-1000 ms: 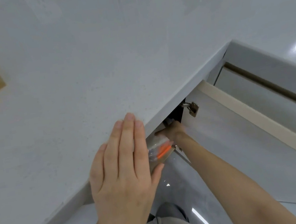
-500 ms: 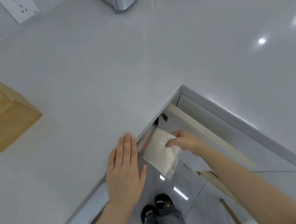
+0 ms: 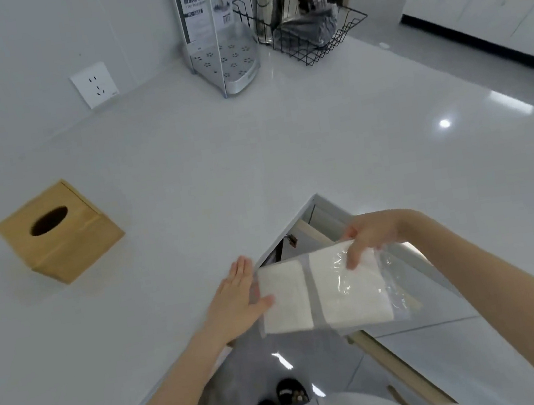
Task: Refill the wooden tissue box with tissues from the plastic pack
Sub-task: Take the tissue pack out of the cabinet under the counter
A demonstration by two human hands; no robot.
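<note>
The wooden tissue box (image 3: 58,231) stands on the white counter at the left, its oval slot dark and facing up. A clear plastic pack of white tissues (image 3: 324,292) is held flat above the counter's inner corner. My right hand (image 3: 372,233) pinches the pack's far right edge. My left hand (image 3: 238,298) lies flat on the counter edge with fingers together, its thumb touching the pack's left side. The box is well apart from both hands, to the far left.
A white L-shaped counter (image 3: 251,156) wraps around me. At the back stand a metal corner rack (image 3: 225,62) and a black wire basket (image 3: 305,28) with bags. A wall socket (image 3: 95,84) is at back left. An open cabinet door (image 3: 396,356) hangs below the counter corner.
My right hand has drawn the tissue pack out of the cabinet under the counter and lifted it to counter height. The view has tilted up, so the wooden box and the back wall show.
</note>
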